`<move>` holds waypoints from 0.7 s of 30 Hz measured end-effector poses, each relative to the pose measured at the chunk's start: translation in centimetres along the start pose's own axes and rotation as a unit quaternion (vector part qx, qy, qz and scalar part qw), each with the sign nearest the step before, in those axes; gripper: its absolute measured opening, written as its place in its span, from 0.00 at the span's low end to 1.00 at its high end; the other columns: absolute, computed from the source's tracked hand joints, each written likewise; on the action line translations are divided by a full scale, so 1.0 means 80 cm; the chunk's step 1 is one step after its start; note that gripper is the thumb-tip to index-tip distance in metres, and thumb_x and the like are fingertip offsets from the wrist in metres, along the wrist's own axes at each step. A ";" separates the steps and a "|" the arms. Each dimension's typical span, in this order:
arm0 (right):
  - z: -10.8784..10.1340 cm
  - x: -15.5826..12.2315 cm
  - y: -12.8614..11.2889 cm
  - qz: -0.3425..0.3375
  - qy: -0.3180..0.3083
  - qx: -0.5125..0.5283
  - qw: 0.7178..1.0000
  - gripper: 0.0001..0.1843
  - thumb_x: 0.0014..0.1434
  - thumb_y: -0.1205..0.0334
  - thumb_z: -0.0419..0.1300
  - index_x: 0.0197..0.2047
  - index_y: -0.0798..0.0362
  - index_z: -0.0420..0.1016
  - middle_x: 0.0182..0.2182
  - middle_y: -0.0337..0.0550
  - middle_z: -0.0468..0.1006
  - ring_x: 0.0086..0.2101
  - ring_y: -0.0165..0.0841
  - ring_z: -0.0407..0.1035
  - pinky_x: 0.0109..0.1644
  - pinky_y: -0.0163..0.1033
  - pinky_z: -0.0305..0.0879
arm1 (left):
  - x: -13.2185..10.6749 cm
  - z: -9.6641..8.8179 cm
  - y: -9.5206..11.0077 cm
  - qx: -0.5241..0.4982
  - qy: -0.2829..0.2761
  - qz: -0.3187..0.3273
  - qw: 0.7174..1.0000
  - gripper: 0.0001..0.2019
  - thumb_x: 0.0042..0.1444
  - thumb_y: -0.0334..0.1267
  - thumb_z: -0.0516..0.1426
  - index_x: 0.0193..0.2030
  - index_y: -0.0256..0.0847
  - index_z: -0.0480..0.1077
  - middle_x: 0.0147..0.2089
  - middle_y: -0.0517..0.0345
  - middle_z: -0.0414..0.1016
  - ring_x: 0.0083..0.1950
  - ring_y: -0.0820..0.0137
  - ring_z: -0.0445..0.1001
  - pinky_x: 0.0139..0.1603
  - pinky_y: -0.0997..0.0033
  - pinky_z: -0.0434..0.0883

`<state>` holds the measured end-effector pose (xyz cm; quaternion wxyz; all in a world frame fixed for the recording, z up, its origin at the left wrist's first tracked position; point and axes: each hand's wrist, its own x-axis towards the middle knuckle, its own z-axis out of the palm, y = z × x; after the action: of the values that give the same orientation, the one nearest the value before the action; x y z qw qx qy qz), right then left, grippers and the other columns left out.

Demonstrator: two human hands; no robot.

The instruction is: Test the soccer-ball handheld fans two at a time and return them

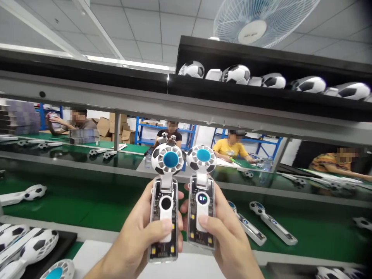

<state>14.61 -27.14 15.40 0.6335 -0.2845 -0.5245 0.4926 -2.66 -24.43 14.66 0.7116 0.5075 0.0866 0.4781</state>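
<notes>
My left hand (139, 228) is wrapped round a handheld fan (163, 248) with a soccer-ball head, a blue centre and a clear body that shows the circuit board. Its round display is dark, and my thumb lies on the white strip below it. In my right hand (225, 228) is a second fan (200, 236) of the same kind, held upright beside the first. That one's round display is lit and seems to read 01. My right thumb rests on its white strip. The two fans are close together but apart.
More soccer-ball fans lie on the green conveyor (95, 201), including one (273, 223) at right. A black tray (66, 240) of fans is at lower left. Overhead, a shelf (130, 91) carries a black box of fans (235, 73). Several people (231, 147) sit beyond the line.
</notes>
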 end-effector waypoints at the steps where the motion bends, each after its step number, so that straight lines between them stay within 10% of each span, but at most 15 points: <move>1: 0.000 0.000 0.000 0.001 0.005 -0.001 1.000 0.44 0.57 0.59 0.65 0.71 0.44 0.48 0.45 0.46 0.77 0.44 0.45 0.72 0.38 0.43 0.71 | 0.000 0.000 0.000 0.001 0.002 -0.002 1.000 0.23 0.54 0.39 0.65 0.55 0.44 0.64 0.36 0.56 0.75 0.29 0.70 0.75 0.31 0.72 0.70; 21: -0.002 -0.002 0.001 -0.008 -0.041 0.001 0.999 0.43 0.59 0.60 0.63 0.71 0.48 0.45 0.39 0.47 0.79 0.33 0.37 0.72 0.34 0.38 0.69 | 0.000 0.000 0.006 0.047 0.049 -0.004 0.998 0.26 0.52 0.40 0.65 0.56 0.45 0.63 0.34 0.57 0.75 0.30 0.70 0.74 0.32 0.72 0.71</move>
<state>14.74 -27.21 15.24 0.6158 -0.2594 -0.5516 0.4992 -2.98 -24.42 15.03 0.6838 0.5160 0.1454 0.4950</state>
